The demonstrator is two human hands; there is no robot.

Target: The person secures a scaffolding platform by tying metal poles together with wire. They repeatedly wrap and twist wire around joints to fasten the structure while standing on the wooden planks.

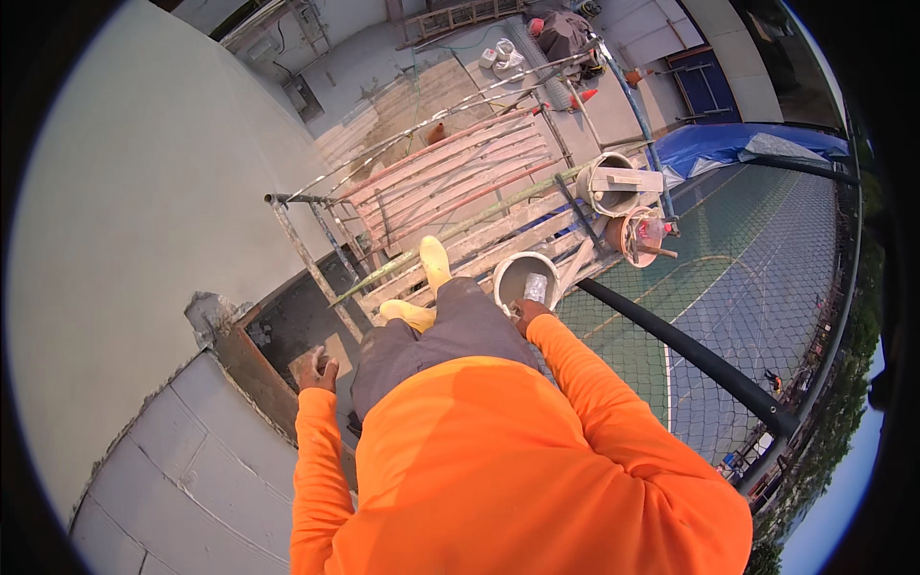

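My right hand (526, 315) is closed on the near rim of a round grey bucket (502, 277), just right of my legs. Inside the bucket lies a clear plastic container (536, 287), and the bucket's inner wall looks smeared with pale residue. My left hand (317, 370) hangs beside the wall's broken lower edge with fingers loosely curved and apart, and no object shows in it. Both forearms are in orange sleeves. Below me, my yellow boots (435, 261) rest on the wooden planks (479, 252) of a scaffold.
Scaffold rails (316, 264) frame the planks. Beyond the bucket stand a second bucket (613, 203) with a board across it and a brownish bucket (628, 240) holding a clear bottle. A smooth plastered wall (163, 182) rises at left. Black netting and a dark pipe (690, 359) run along the right.
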